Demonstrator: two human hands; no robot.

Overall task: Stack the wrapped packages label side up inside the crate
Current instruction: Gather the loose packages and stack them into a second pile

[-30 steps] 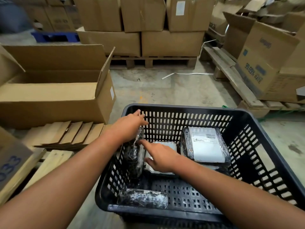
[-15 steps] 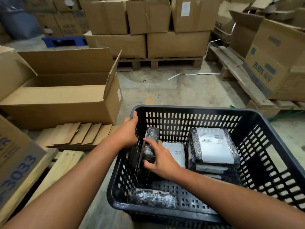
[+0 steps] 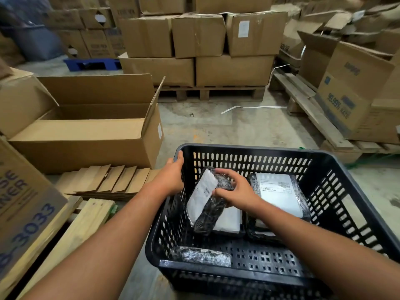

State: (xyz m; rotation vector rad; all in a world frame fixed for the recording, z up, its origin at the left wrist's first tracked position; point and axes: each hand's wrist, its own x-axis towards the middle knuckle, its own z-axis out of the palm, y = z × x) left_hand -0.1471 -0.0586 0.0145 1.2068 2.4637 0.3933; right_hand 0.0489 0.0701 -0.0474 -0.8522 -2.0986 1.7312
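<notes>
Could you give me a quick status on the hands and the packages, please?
Left hand gripping crate rim. Right hand holding tilted package, label showing. Stack on the right, label up. Nothing in the way.

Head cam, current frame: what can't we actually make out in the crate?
- Head view: print on the white label of the tilted black wrapped package in the right hand is too small to read.
- Flat package beneath it: mostly covered by that package and hand.
- Stack under the right labelled package: count hidden by the forearm.
- Small wrapped package by the black plastic crate's near wall: no label visible; which face is up is unclear.
</notes>
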